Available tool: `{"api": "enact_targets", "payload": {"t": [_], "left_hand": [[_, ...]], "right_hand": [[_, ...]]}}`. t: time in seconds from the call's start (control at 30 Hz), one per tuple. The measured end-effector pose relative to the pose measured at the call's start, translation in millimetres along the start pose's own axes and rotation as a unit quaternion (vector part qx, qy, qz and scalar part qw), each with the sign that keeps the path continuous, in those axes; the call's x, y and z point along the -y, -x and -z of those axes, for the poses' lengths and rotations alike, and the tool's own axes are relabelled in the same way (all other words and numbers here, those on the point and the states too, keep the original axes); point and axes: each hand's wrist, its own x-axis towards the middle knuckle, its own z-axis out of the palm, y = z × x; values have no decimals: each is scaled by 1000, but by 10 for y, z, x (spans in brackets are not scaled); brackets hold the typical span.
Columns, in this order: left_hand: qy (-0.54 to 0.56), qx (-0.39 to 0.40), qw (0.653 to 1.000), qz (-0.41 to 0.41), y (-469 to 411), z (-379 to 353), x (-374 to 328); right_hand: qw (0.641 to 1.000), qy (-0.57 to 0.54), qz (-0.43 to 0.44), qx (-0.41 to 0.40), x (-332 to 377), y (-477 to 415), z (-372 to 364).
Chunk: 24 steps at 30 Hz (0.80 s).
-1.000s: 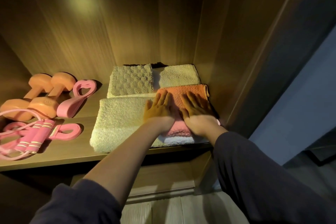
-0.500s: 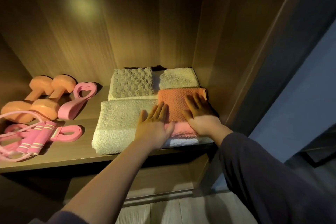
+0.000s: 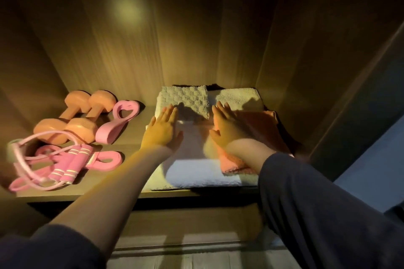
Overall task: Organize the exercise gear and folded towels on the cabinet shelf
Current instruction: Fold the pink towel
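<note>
White folded towel (image 3: 196,172) lies at the front right of the wooden cabinet shelf (image 3: 131,138). My left grip (image 3: 162,130) rests flat and open on it, holding nothing. My right grip (image 3: 227,129) lies flat and open too, on the left edge of the orange folded towel (image 3: 262,131).

Left hand (image 3: 162,130) now rests flat on the white towel (image 3: 196,173), off the orange towel (image 3: 263,130), parted from the right hand (image 3: 227,130).

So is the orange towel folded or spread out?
Folded. The orange towel lies as a small flat rectangle on the white towel, layered edges showing.
</note>
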Motion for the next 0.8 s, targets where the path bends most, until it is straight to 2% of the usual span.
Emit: {"api": "enact_targets", "payload": {"t": [0.07, 0.2, 0.37, 0.53, 0.67, 0.8], "left_hand": [[-9, -9, 1000, -10, -122, 12, 49], [-23, -10, 999, -37, -306, -32, 101], [-31, 0, 999, -12, -515, -189, 192], [60, -45, 997, 35, -611, -281, 260], [128, -108, 986, 25, -574, -261, 297], [155, -143, 977, -12, -513, -132, 271]], "right_hand": [[1000, -3, 19, -11, 88, -152, -51], [995, 73, 45, -45, 104, -441, -188], [995, 55, 48, -64, 94, -741, -345], [997, -48, 47, -32, 81, -867, -420], [996, 24, 47, -70, 84, -890, -410], [992, 37, 39, -117, 150, -833, -309]]}}
